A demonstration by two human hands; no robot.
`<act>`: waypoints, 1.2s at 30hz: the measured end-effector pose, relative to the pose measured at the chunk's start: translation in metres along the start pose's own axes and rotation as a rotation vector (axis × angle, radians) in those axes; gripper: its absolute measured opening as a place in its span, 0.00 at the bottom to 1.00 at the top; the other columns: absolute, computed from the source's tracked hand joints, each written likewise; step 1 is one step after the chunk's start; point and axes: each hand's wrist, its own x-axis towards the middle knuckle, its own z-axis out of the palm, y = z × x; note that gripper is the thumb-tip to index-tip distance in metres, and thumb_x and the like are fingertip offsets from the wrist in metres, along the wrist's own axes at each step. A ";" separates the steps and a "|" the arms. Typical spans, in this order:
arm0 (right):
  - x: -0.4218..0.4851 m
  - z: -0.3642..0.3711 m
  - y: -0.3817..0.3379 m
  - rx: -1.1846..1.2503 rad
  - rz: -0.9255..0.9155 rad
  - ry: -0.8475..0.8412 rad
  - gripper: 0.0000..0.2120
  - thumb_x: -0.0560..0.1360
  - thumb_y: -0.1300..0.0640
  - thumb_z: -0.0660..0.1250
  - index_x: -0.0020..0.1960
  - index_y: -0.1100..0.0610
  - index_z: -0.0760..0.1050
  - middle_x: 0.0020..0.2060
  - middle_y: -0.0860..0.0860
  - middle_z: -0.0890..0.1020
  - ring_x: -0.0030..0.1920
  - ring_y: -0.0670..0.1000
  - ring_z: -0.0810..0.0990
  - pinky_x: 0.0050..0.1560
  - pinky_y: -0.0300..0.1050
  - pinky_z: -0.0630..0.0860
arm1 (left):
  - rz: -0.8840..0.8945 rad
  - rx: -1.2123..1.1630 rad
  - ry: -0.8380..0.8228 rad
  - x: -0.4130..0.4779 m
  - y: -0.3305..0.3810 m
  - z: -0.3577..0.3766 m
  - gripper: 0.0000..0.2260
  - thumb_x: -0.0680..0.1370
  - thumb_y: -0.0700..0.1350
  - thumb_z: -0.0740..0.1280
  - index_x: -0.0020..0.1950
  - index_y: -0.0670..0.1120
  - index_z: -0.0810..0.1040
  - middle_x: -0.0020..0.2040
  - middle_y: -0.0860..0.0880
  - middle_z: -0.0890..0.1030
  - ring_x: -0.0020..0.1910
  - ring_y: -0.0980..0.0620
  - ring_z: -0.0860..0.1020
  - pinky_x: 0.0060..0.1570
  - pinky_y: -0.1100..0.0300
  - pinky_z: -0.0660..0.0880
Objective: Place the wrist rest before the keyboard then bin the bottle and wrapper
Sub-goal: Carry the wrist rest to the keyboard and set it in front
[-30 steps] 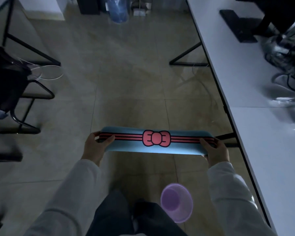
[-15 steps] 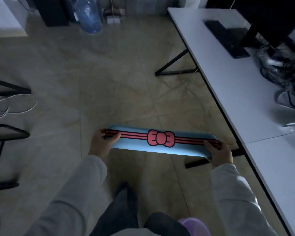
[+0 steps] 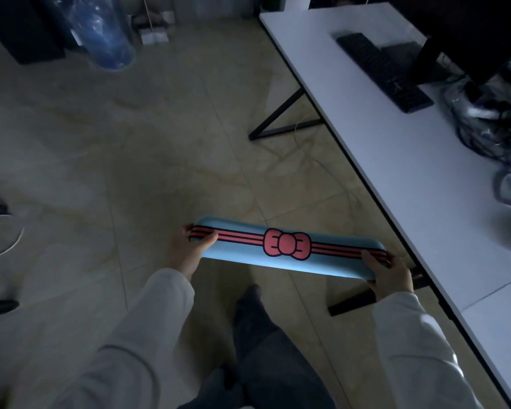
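Wrist rest [image 3: 242, 251]: long axis runs from one grip to the other, over the floor, right end near the tabletop [image 3: 410, 172] edge.
Grip: left hand [image 3: 186, 252] and right hand [image 3: 391, 276] each pinch one end.
Surface: smooth blue pad, rounded ends, red bow, stripes.
Keyboard [image 3: 384, 70]: far beyond the right grip.

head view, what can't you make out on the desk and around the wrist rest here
- Bottle and wrapper: neither can be picked out; the desk's right side is dark and blurred, cut by the frame edge.
- Monitor: its screen is cut off at the top edge.
- Wrist rest: its ends are covered by the left hand and right hand.
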 end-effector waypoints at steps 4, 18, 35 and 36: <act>0.047 0.025 -0.044 0.003 -0.021 0.007 0.21 0.70 0.58 0.70 0.60 0.65 0.72 0.49 0.57 0.76 0.49 0.57 0.75 0.46 0.54 0.77 | 0.062 0.060 -0.030 0.056 0.049 0.026 0.20 0.72 0.42 0.70 0.61 0.36 0.73 0.54 0.39 0.79 0.50 0.46 0.76 0.50 0.54 0.72; 0.166 0.083 -0.144 0.061 0.030 0.084 0.20 0.69 0.58 0.70 0.59 0.64 0.74 0.47 0.57 0.76 0.48 0.58 0.75 0.52 0.56 0.75 | 0.047 0.123 -0.116 0.199 0.169 0.090 0.28 0.61 0.53 0.71 0.57 0.42 0.77 0.53 0.40 0.82 0.54 0.42 0.80 0.57 0.45 0.75; 0.271 0.189 -0.249 0.245 0.155 0.401 0.21 0.71 0.62 0.69 0.62 0.65 0.71 0.49 0.59 0.75 0.50 0.57 0.73 0.46 0.53 0.76 | 0.107 0.227 -0.384 0.431 0.325 0.168 0.23 0.69 0.44 0.73 0.60 0.40 0.71 0.56 0.40 0.78 0.54 0.41 0.78 0.57 0.46 0.76; 0.275 0.196 -0.255 0.251 0.160 0.414 0.21 0.71 0.62 0.68 0.62 0.65 0.71 0.50 0.60 0.75 0.50 0.57 0.73 0.49 0.55 0.76 | 0.101 0.233 -0.394 0.441 0.332 0.171 0.23 0.69 0.44 0.73 0.60 0.40 0.70 0.56 0.41 0.78 0.55 0.41 0.78 0.58 0.47 0.76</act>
